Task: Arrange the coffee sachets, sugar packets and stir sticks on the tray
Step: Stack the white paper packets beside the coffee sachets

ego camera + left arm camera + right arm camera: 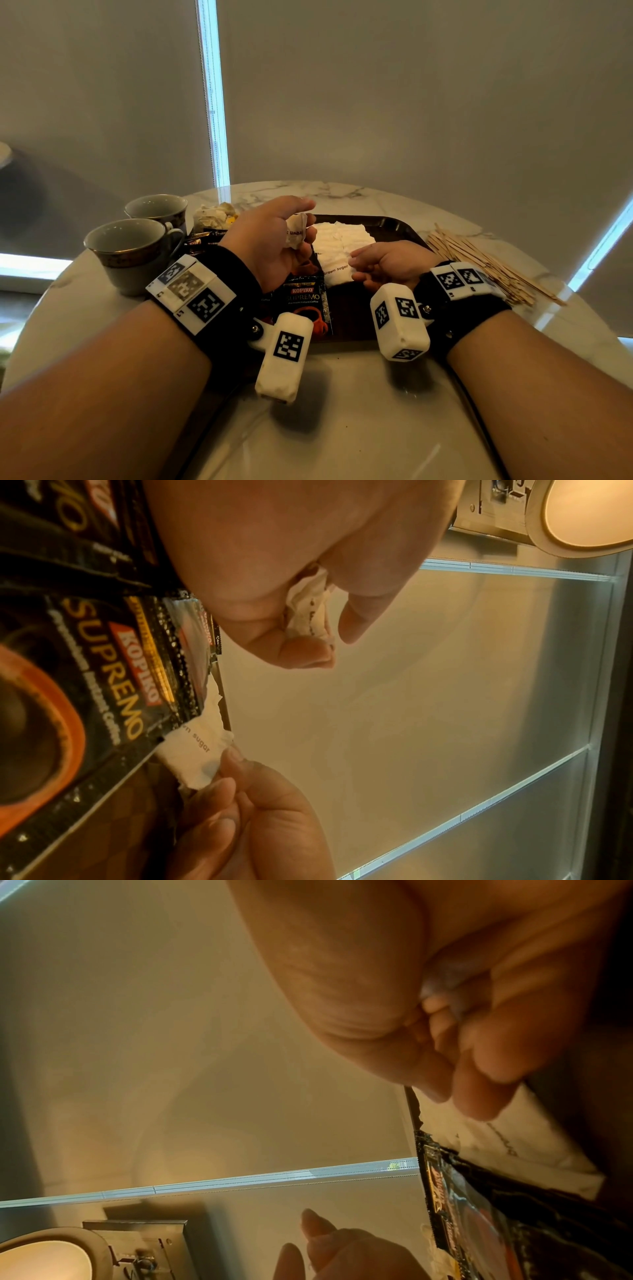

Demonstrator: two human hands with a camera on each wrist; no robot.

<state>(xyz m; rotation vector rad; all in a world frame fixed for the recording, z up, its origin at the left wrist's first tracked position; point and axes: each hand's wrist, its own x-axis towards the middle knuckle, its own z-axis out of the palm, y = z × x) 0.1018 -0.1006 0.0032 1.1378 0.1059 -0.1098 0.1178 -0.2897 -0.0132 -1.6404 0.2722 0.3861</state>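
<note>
We have our left hand (274, 240) raised above the dark tray (394, 224), fingers curled round a crumpled white sugar packet (296, 233). Our right hand (387, 265) is low on the tray, fingertips (226, 785) pinching the near corner of a sugar packet marked "brown sugar" (197, 753) in the white row (337, 236). Black coffee sachets (305, 301) lie on the tray's left side, just beside that row. Stir sticks (479, 263) sit heaped on the marble table (342, 428), right of the tray. Two cups (132, 250) stand on the left.
</note>
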